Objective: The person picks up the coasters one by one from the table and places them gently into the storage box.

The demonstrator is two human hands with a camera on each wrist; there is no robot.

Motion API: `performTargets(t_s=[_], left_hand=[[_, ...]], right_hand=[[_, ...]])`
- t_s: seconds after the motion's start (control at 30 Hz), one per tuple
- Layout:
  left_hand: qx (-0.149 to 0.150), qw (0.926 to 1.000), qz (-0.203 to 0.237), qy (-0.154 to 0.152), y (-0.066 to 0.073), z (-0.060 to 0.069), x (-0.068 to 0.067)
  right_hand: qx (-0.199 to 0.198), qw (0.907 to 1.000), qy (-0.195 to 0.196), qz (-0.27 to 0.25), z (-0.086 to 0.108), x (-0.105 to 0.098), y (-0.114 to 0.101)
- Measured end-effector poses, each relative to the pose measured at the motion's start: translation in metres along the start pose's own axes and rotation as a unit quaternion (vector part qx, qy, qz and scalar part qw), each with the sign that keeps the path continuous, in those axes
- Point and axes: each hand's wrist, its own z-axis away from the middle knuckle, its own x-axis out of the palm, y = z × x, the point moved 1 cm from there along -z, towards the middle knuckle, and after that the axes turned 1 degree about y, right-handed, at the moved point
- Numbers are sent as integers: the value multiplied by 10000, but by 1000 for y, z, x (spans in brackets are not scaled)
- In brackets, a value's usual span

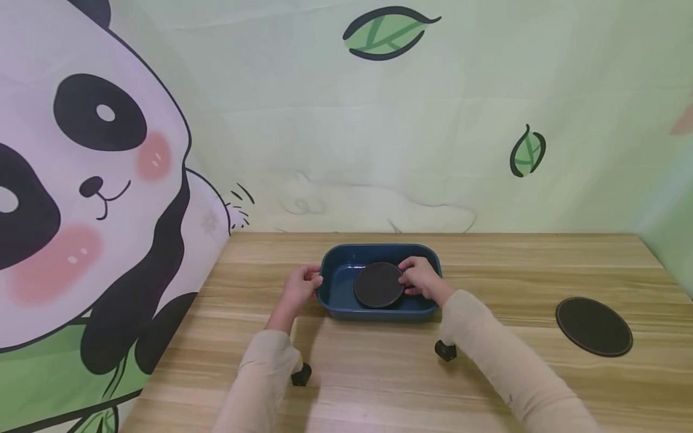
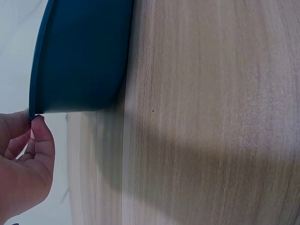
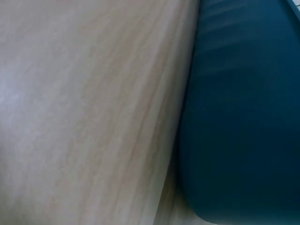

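Note:
A blue rectangular basin point(image 1: 335, 287) with rounded corners stands on the wooden table. My left hand point(image 1: 301, 285) pinches its left rim between thumb and fingers; the left wrist view shows this hand point(image 2: 28, 161) at the edge of the basin point(image 2: 82, 61). Inside the basin is a dark round coaster point(image 1: 379, 285), and my right hand point(image 1: 419, 278) reaches over the right rim and grips the coaster's right edge. In the right wrist view only the basin's outer wall point(image 3: 243, 117) and the tabletop appear, with the right hand out of sight.
A second dark round coaster point(image 1: 594, 326) lies flat on the table point(image 1: 379, 373) at the right. Behind the table hangs a pale green backdrop point(image 1: 303, 78) with a panda and leaves. Small black devices point(image 1: 301, 374) sit under both wrists.

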Motion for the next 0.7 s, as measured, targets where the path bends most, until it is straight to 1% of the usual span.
performTargets(t_s=[0.3, 0.47, 0.63, 0.7], left_hand=[[23, 10000, 7, 1, -1, 0, 1], [16, 10000, 17, 9, -1, -1, 1], [69, 10000, 15, -19, -1, -1, 2], [74, 10000, 12, -14, -1, -1, 2]], right_hand=[[-131, 9975, 318, 623, 0, 4, 4], [-133, 9956, 413, 827, 2, 4, 4], [-270, 9929, 498, 1043, 4, 3, 0], [-367, 9913, 467, 1170, 5, 2, -2]])
